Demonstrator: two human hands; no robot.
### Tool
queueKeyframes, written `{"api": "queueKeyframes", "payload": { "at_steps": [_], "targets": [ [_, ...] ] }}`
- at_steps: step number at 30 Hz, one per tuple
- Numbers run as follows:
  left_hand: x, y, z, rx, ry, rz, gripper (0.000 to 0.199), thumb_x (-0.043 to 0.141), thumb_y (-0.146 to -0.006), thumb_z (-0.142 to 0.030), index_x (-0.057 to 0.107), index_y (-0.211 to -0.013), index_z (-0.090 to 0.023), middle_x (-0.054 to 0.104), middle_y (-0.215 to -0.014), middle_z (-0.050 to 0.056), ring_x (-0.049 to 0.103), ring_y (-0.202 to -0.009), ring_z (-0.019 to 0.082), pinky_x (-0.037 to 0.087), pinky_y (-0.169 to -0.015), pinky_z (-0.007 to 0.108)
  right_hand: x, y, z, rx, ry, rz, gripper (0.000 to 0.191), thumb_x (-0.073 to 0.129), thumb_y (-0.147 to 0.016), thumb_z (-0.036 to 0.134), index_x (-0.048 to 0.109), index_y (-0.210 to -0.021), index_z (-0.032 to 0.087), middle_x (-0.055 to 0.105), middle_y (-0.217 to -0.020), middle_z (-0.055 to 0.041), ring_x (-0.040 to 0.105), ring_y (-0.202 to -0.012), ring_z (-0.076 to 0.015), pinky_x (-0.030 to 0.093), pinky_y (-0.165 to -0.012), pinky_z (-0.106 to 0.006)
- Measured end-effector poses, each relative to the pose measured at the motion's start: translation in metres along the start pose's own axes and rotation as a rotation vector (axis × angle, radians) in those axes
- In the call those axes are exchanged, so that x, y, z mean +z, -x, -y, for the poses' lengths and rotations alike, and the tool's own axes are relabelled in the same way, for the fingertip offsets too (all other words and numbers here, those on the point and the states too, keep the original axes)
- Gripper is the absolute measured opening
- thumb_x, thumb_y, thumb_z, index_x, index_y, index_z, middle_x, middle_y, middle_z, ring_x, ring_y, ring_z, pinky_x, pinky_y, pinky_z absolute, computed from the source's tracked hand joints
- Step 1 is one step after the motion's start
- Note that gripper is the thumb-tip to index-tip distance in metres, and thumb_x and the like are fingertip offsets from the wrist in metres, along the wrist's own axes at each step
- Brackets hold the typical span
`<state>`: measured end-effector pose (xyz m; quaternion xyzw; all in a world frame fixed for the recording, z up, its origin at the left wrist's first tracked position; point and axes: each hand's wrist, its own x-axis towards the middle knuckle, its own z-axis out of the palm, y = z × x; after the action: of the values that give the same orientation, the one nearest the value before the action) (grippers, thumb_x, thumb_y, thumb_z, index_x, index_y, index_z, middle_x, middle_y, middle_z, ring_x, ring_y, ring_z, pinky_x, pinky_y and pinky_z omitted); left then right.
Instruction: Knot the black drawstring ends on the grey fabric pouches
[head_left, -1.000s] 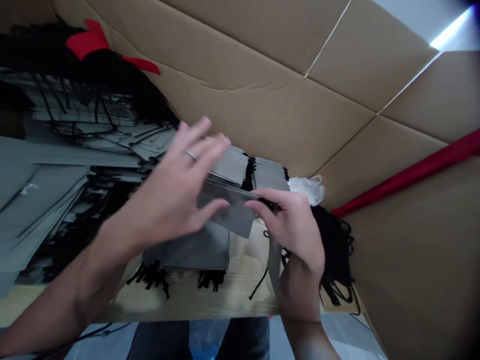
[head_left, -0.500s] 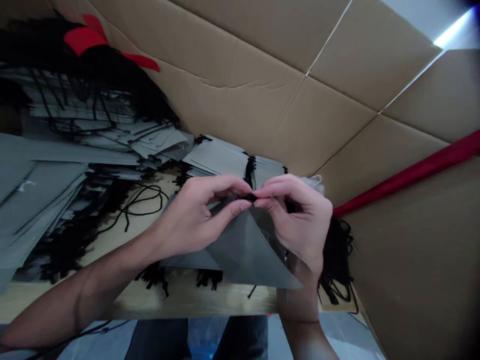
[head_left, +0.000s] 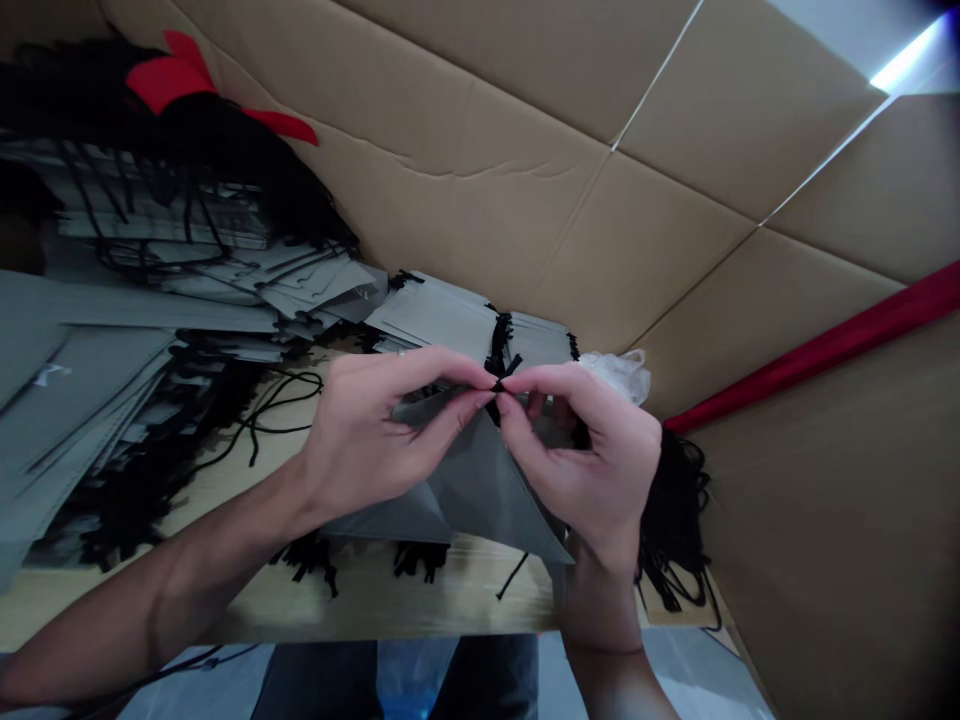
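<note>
My left hand (head_left: 367, 440) and my right hand (head_left: 585, 450) meet above the wooden table (head_left: 375, 600), both pinching the top edge of a flat grey paper bag (head_left: 487, 490). A black cord (head_left: 497, 383) sticks up between my thumbs and forefingers at that edge. The bag hangs down tilted from my fingers, and its lower end reaches a low stack of grey bags with black cord ends (head_left: 390, 520) lying flat on the table. A ring shows on my left hand.
Stacks of grey bags with black handles (head_left: 150, 250) fill the left. More grey bags (head_left: 450, 320) lie behind my hands. Loose black cords (head_left: 675, 520) and a white plastic wad (head_left: 619, 372) sit right. Cardboard walls (head_left: 525, 170) enclose the back and right; red cloth (head_left: 169, 75) top left.
A second ago my left hand was spread open over the bag while the right held it. Both hands have since closed together on its top edge and now pinch the cord.
</note>
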<state>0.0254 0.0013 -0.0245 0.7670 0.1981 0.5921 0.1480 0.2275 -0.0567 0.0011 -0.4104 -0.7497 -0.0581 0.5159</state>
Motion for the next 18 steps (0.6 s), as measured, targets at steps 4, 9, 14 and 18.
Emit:
{"api": "queueKeyframes", "payload": {
  "at_steps": [4,9,14,18],
  "targets": [
    [-0.005,-0.001,0.004,0.091,-0.095,0.045,0.016,0.082,-0.108,-0.015,0.084,-0.115,-0.029,0.093,-0.106,-0.005,0.086,-0.079,0.012,0.070,-0.079,0.022,0.000,0.000,-0.002,0.005,0.029,0.014,0.014,0.078,-0.103,0.010,0.079,-0.106,0.023,0.082,-0.093,0.0022,0.069,-0.076,-0.0122,0.062,-0.074,-0.031],
    [-0.016,-0.006,0.010,0.252,-0.183,0.151,0.020,0.078,-0.109,-0.012,0.081,-0.121,-0.028,0.093,-0.107,-0.003,0.089,-0.087,0.014,0.070,-0.079,0.022,-0.002,0.000,-0.004,0.060,-0.012,0.072,0.013,0.077,-0.099,0.009,0.079,-0.100,0.022,0.078,-0.087,0.0044,0.066,-0.071,-0.0102,0.058,-0.068,-0.027],
    [-0.025,-0.005,0.012,0.419,-0.267,0.195,0.016,0.079,-0.108,-0.012,0.078,-0.120,-0.022,0.091,-0.110,0.003,0.090,-0.092,0.018,0.075,-0.088,0.027,-0.001,0.000,-0.002,0.038,-0.019,0.132,0.013,0.076,-0.099,0.008,0.078,-0.100,0.021,0.077,-0.086,0.0034,0.066,-0.072,-0.0104,0.059,-0.071,-0.027],
    [-0.027,0.000,0.009,0.468,-0.315,0.191,0.013,0.079,-0.108,-0.012,0.075,-0.119,-0.019,0.091,-0.109,0.005,0.091,-0.095,0.020,0.075,-0.092,0.026,0.002,0.001,0.000,-0.016,0.014,0.134,0.012,0.074,-0.101,0.008,0.078,-0.100,0.019,0.079,-0.089,0.0017,0.068,-0.076,-0.0108,0.059,-0.075,-0.027]
  ]
}}
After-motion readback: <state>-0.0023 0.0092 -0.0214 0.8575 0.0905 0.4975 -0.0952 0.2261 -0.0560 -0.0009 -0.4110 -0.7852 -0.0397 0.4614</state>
